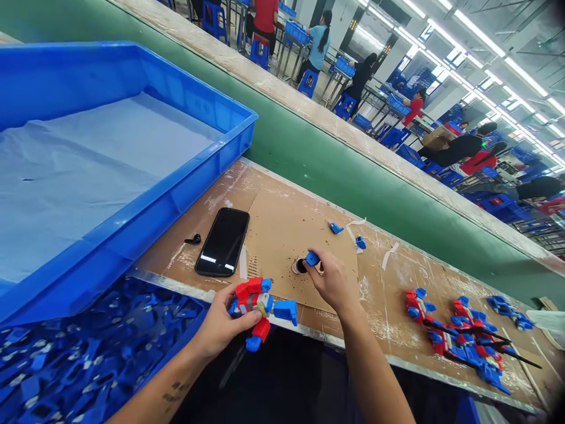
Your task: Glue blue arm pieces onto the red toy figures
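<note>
My left hand [225, 321] is closed around a red and blue toy robot figure [261, 305], held over the bench's front edge. One blue leg of the figure points right, and its red arms stick out to either side. Between the fingertips of my right hand [334, 280] is a small blue plastic part [312, 258]. That part is right beside a small open pot [299, 267] with dark contents, standing on a cardboard sheet [282, 224]. Dark specks lie around the pot. Whether the blue part touches the pot's rim, I cannot tell.
A large blue tray [185, 194] lined with pale cloth stands left. Below it, a bin holds many blue parts [88, 359]. A phone [223, 241] and black earbud [193, 239] lie left of the cardboard. Several toy figures [463, 335] lie right. Beyond a green belt [335, 165], people work.
</note>
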Available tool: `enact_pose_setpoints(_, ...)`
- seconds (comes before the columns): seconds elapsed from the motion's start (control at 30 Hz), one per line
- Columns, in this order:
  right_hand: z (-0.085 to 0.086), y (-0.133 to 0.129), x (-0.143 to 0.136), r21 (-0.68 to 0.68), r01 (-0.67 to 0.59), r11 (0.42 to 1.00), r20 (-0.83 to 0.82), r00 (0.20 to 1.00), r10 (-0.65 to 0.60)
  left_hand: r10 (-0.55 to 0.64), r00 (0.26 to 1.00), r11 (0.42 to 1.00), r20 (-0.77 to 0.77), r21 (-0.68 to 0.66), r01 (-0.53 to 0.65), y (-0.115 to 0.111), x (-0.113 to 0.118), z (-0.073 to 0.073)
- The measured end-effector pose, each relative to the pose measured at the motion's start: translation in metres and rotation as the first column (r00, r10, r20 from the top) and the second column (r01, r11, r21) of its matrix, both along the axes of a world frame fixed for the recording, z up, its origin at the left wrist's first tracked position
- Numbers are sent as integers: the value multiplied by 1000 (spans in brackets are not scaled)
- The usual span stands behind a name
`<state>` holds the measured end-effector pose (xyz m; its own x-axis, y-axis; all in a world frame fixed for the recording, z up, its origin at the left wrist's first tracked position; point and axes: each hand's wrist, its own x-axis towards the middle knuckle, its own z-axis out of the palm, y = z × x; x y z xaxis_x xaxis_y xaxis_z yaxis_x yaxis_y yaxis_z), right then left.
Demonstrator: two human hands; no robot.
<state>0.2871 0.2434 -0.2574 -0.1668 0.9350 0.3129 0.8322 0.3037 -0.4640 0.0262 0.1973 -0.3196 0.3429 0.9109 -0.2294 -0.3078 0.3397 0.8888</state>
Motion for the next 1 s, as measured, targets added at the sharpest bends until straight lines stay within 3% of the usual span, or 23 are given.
enact_pose_setpoints(0.1, -5, 1, 1, -129, 98, 987, -82, 991, -109, 22, 1000, 1000, -3, -10, -22, 2, 4, 9)
enact_pose_setpoints(0.17, -7, 0, 2, -228, 181, 957, -224, 946, -233, 50, 999, 999, 6, -14, -50, 3, 8, 18)
enact_pose_setpoints(0.27, -7, -6, 2, -322, 260, 910, -557, 725, -404, 12, 999, 1000, 45, 8, -13, 8, 13, 24)
enact_pose_setpoints(0.33, -3, -11, -1, -350, 271, 897, -715, 540, -443, -58, 997, 998, 59, 35, 56, 11, 16, 23)
enact_pose_setpoints(0.4, 5, -18, -7, -369, 256, 894, -797, 407, -446, -111, 992, 993, 65, 38, 109, 14, 20, 23)
enact_pose_setpoints(0.47, 14, -26, -16, -373, 226, 900, -846, 316, -430, -142, 987, 990, 71, 35, 140, 16, 25, 25)
enact_pose_setpoints(0.57, 25, -39, -29, -369, 158, 916, -876, 269, -399, -190, 980, 981, 67, 61, 186, 17, 35, 29)
enact_pose_setpoints(0.7, 22, -48, -32, -376, 42, 926, -887, 272, -373, -218, 975, 970, 52, 122, 210, 17, 41, 33)
enact_pose_setpoints(0.77, 14, -45, -26, -362, 79, 929, -871, 327, -367, -226, 973, 965, 40, 146, 218, 16, 39, 32)
enact_pose_setpoints(0.83, 5, -36, -17, -331, 173, 928, -788, 491, -373, -225, 974, 966, 31, 134, 219, 15, 34, 29)
enact_pose_setpoints(0.9, -2, -26, -10, -263, 243, 934, -601, 716, -356, -204, 979, 974, 27, 109, 200, 14, 28, 27)
enact_pose_setpoints(0.93, -3, -21, -7, -214, 246, 945, -490, 810, -322, -188, 982, 978, 21, 98, 186, 13, 26, 26)
enact_pose_setpoints(1.0, -3, -13, -5, -118, 197, 973, -303, 926, -224, -163, 987, 983, 4, 86, 162, 13, 22, 24)
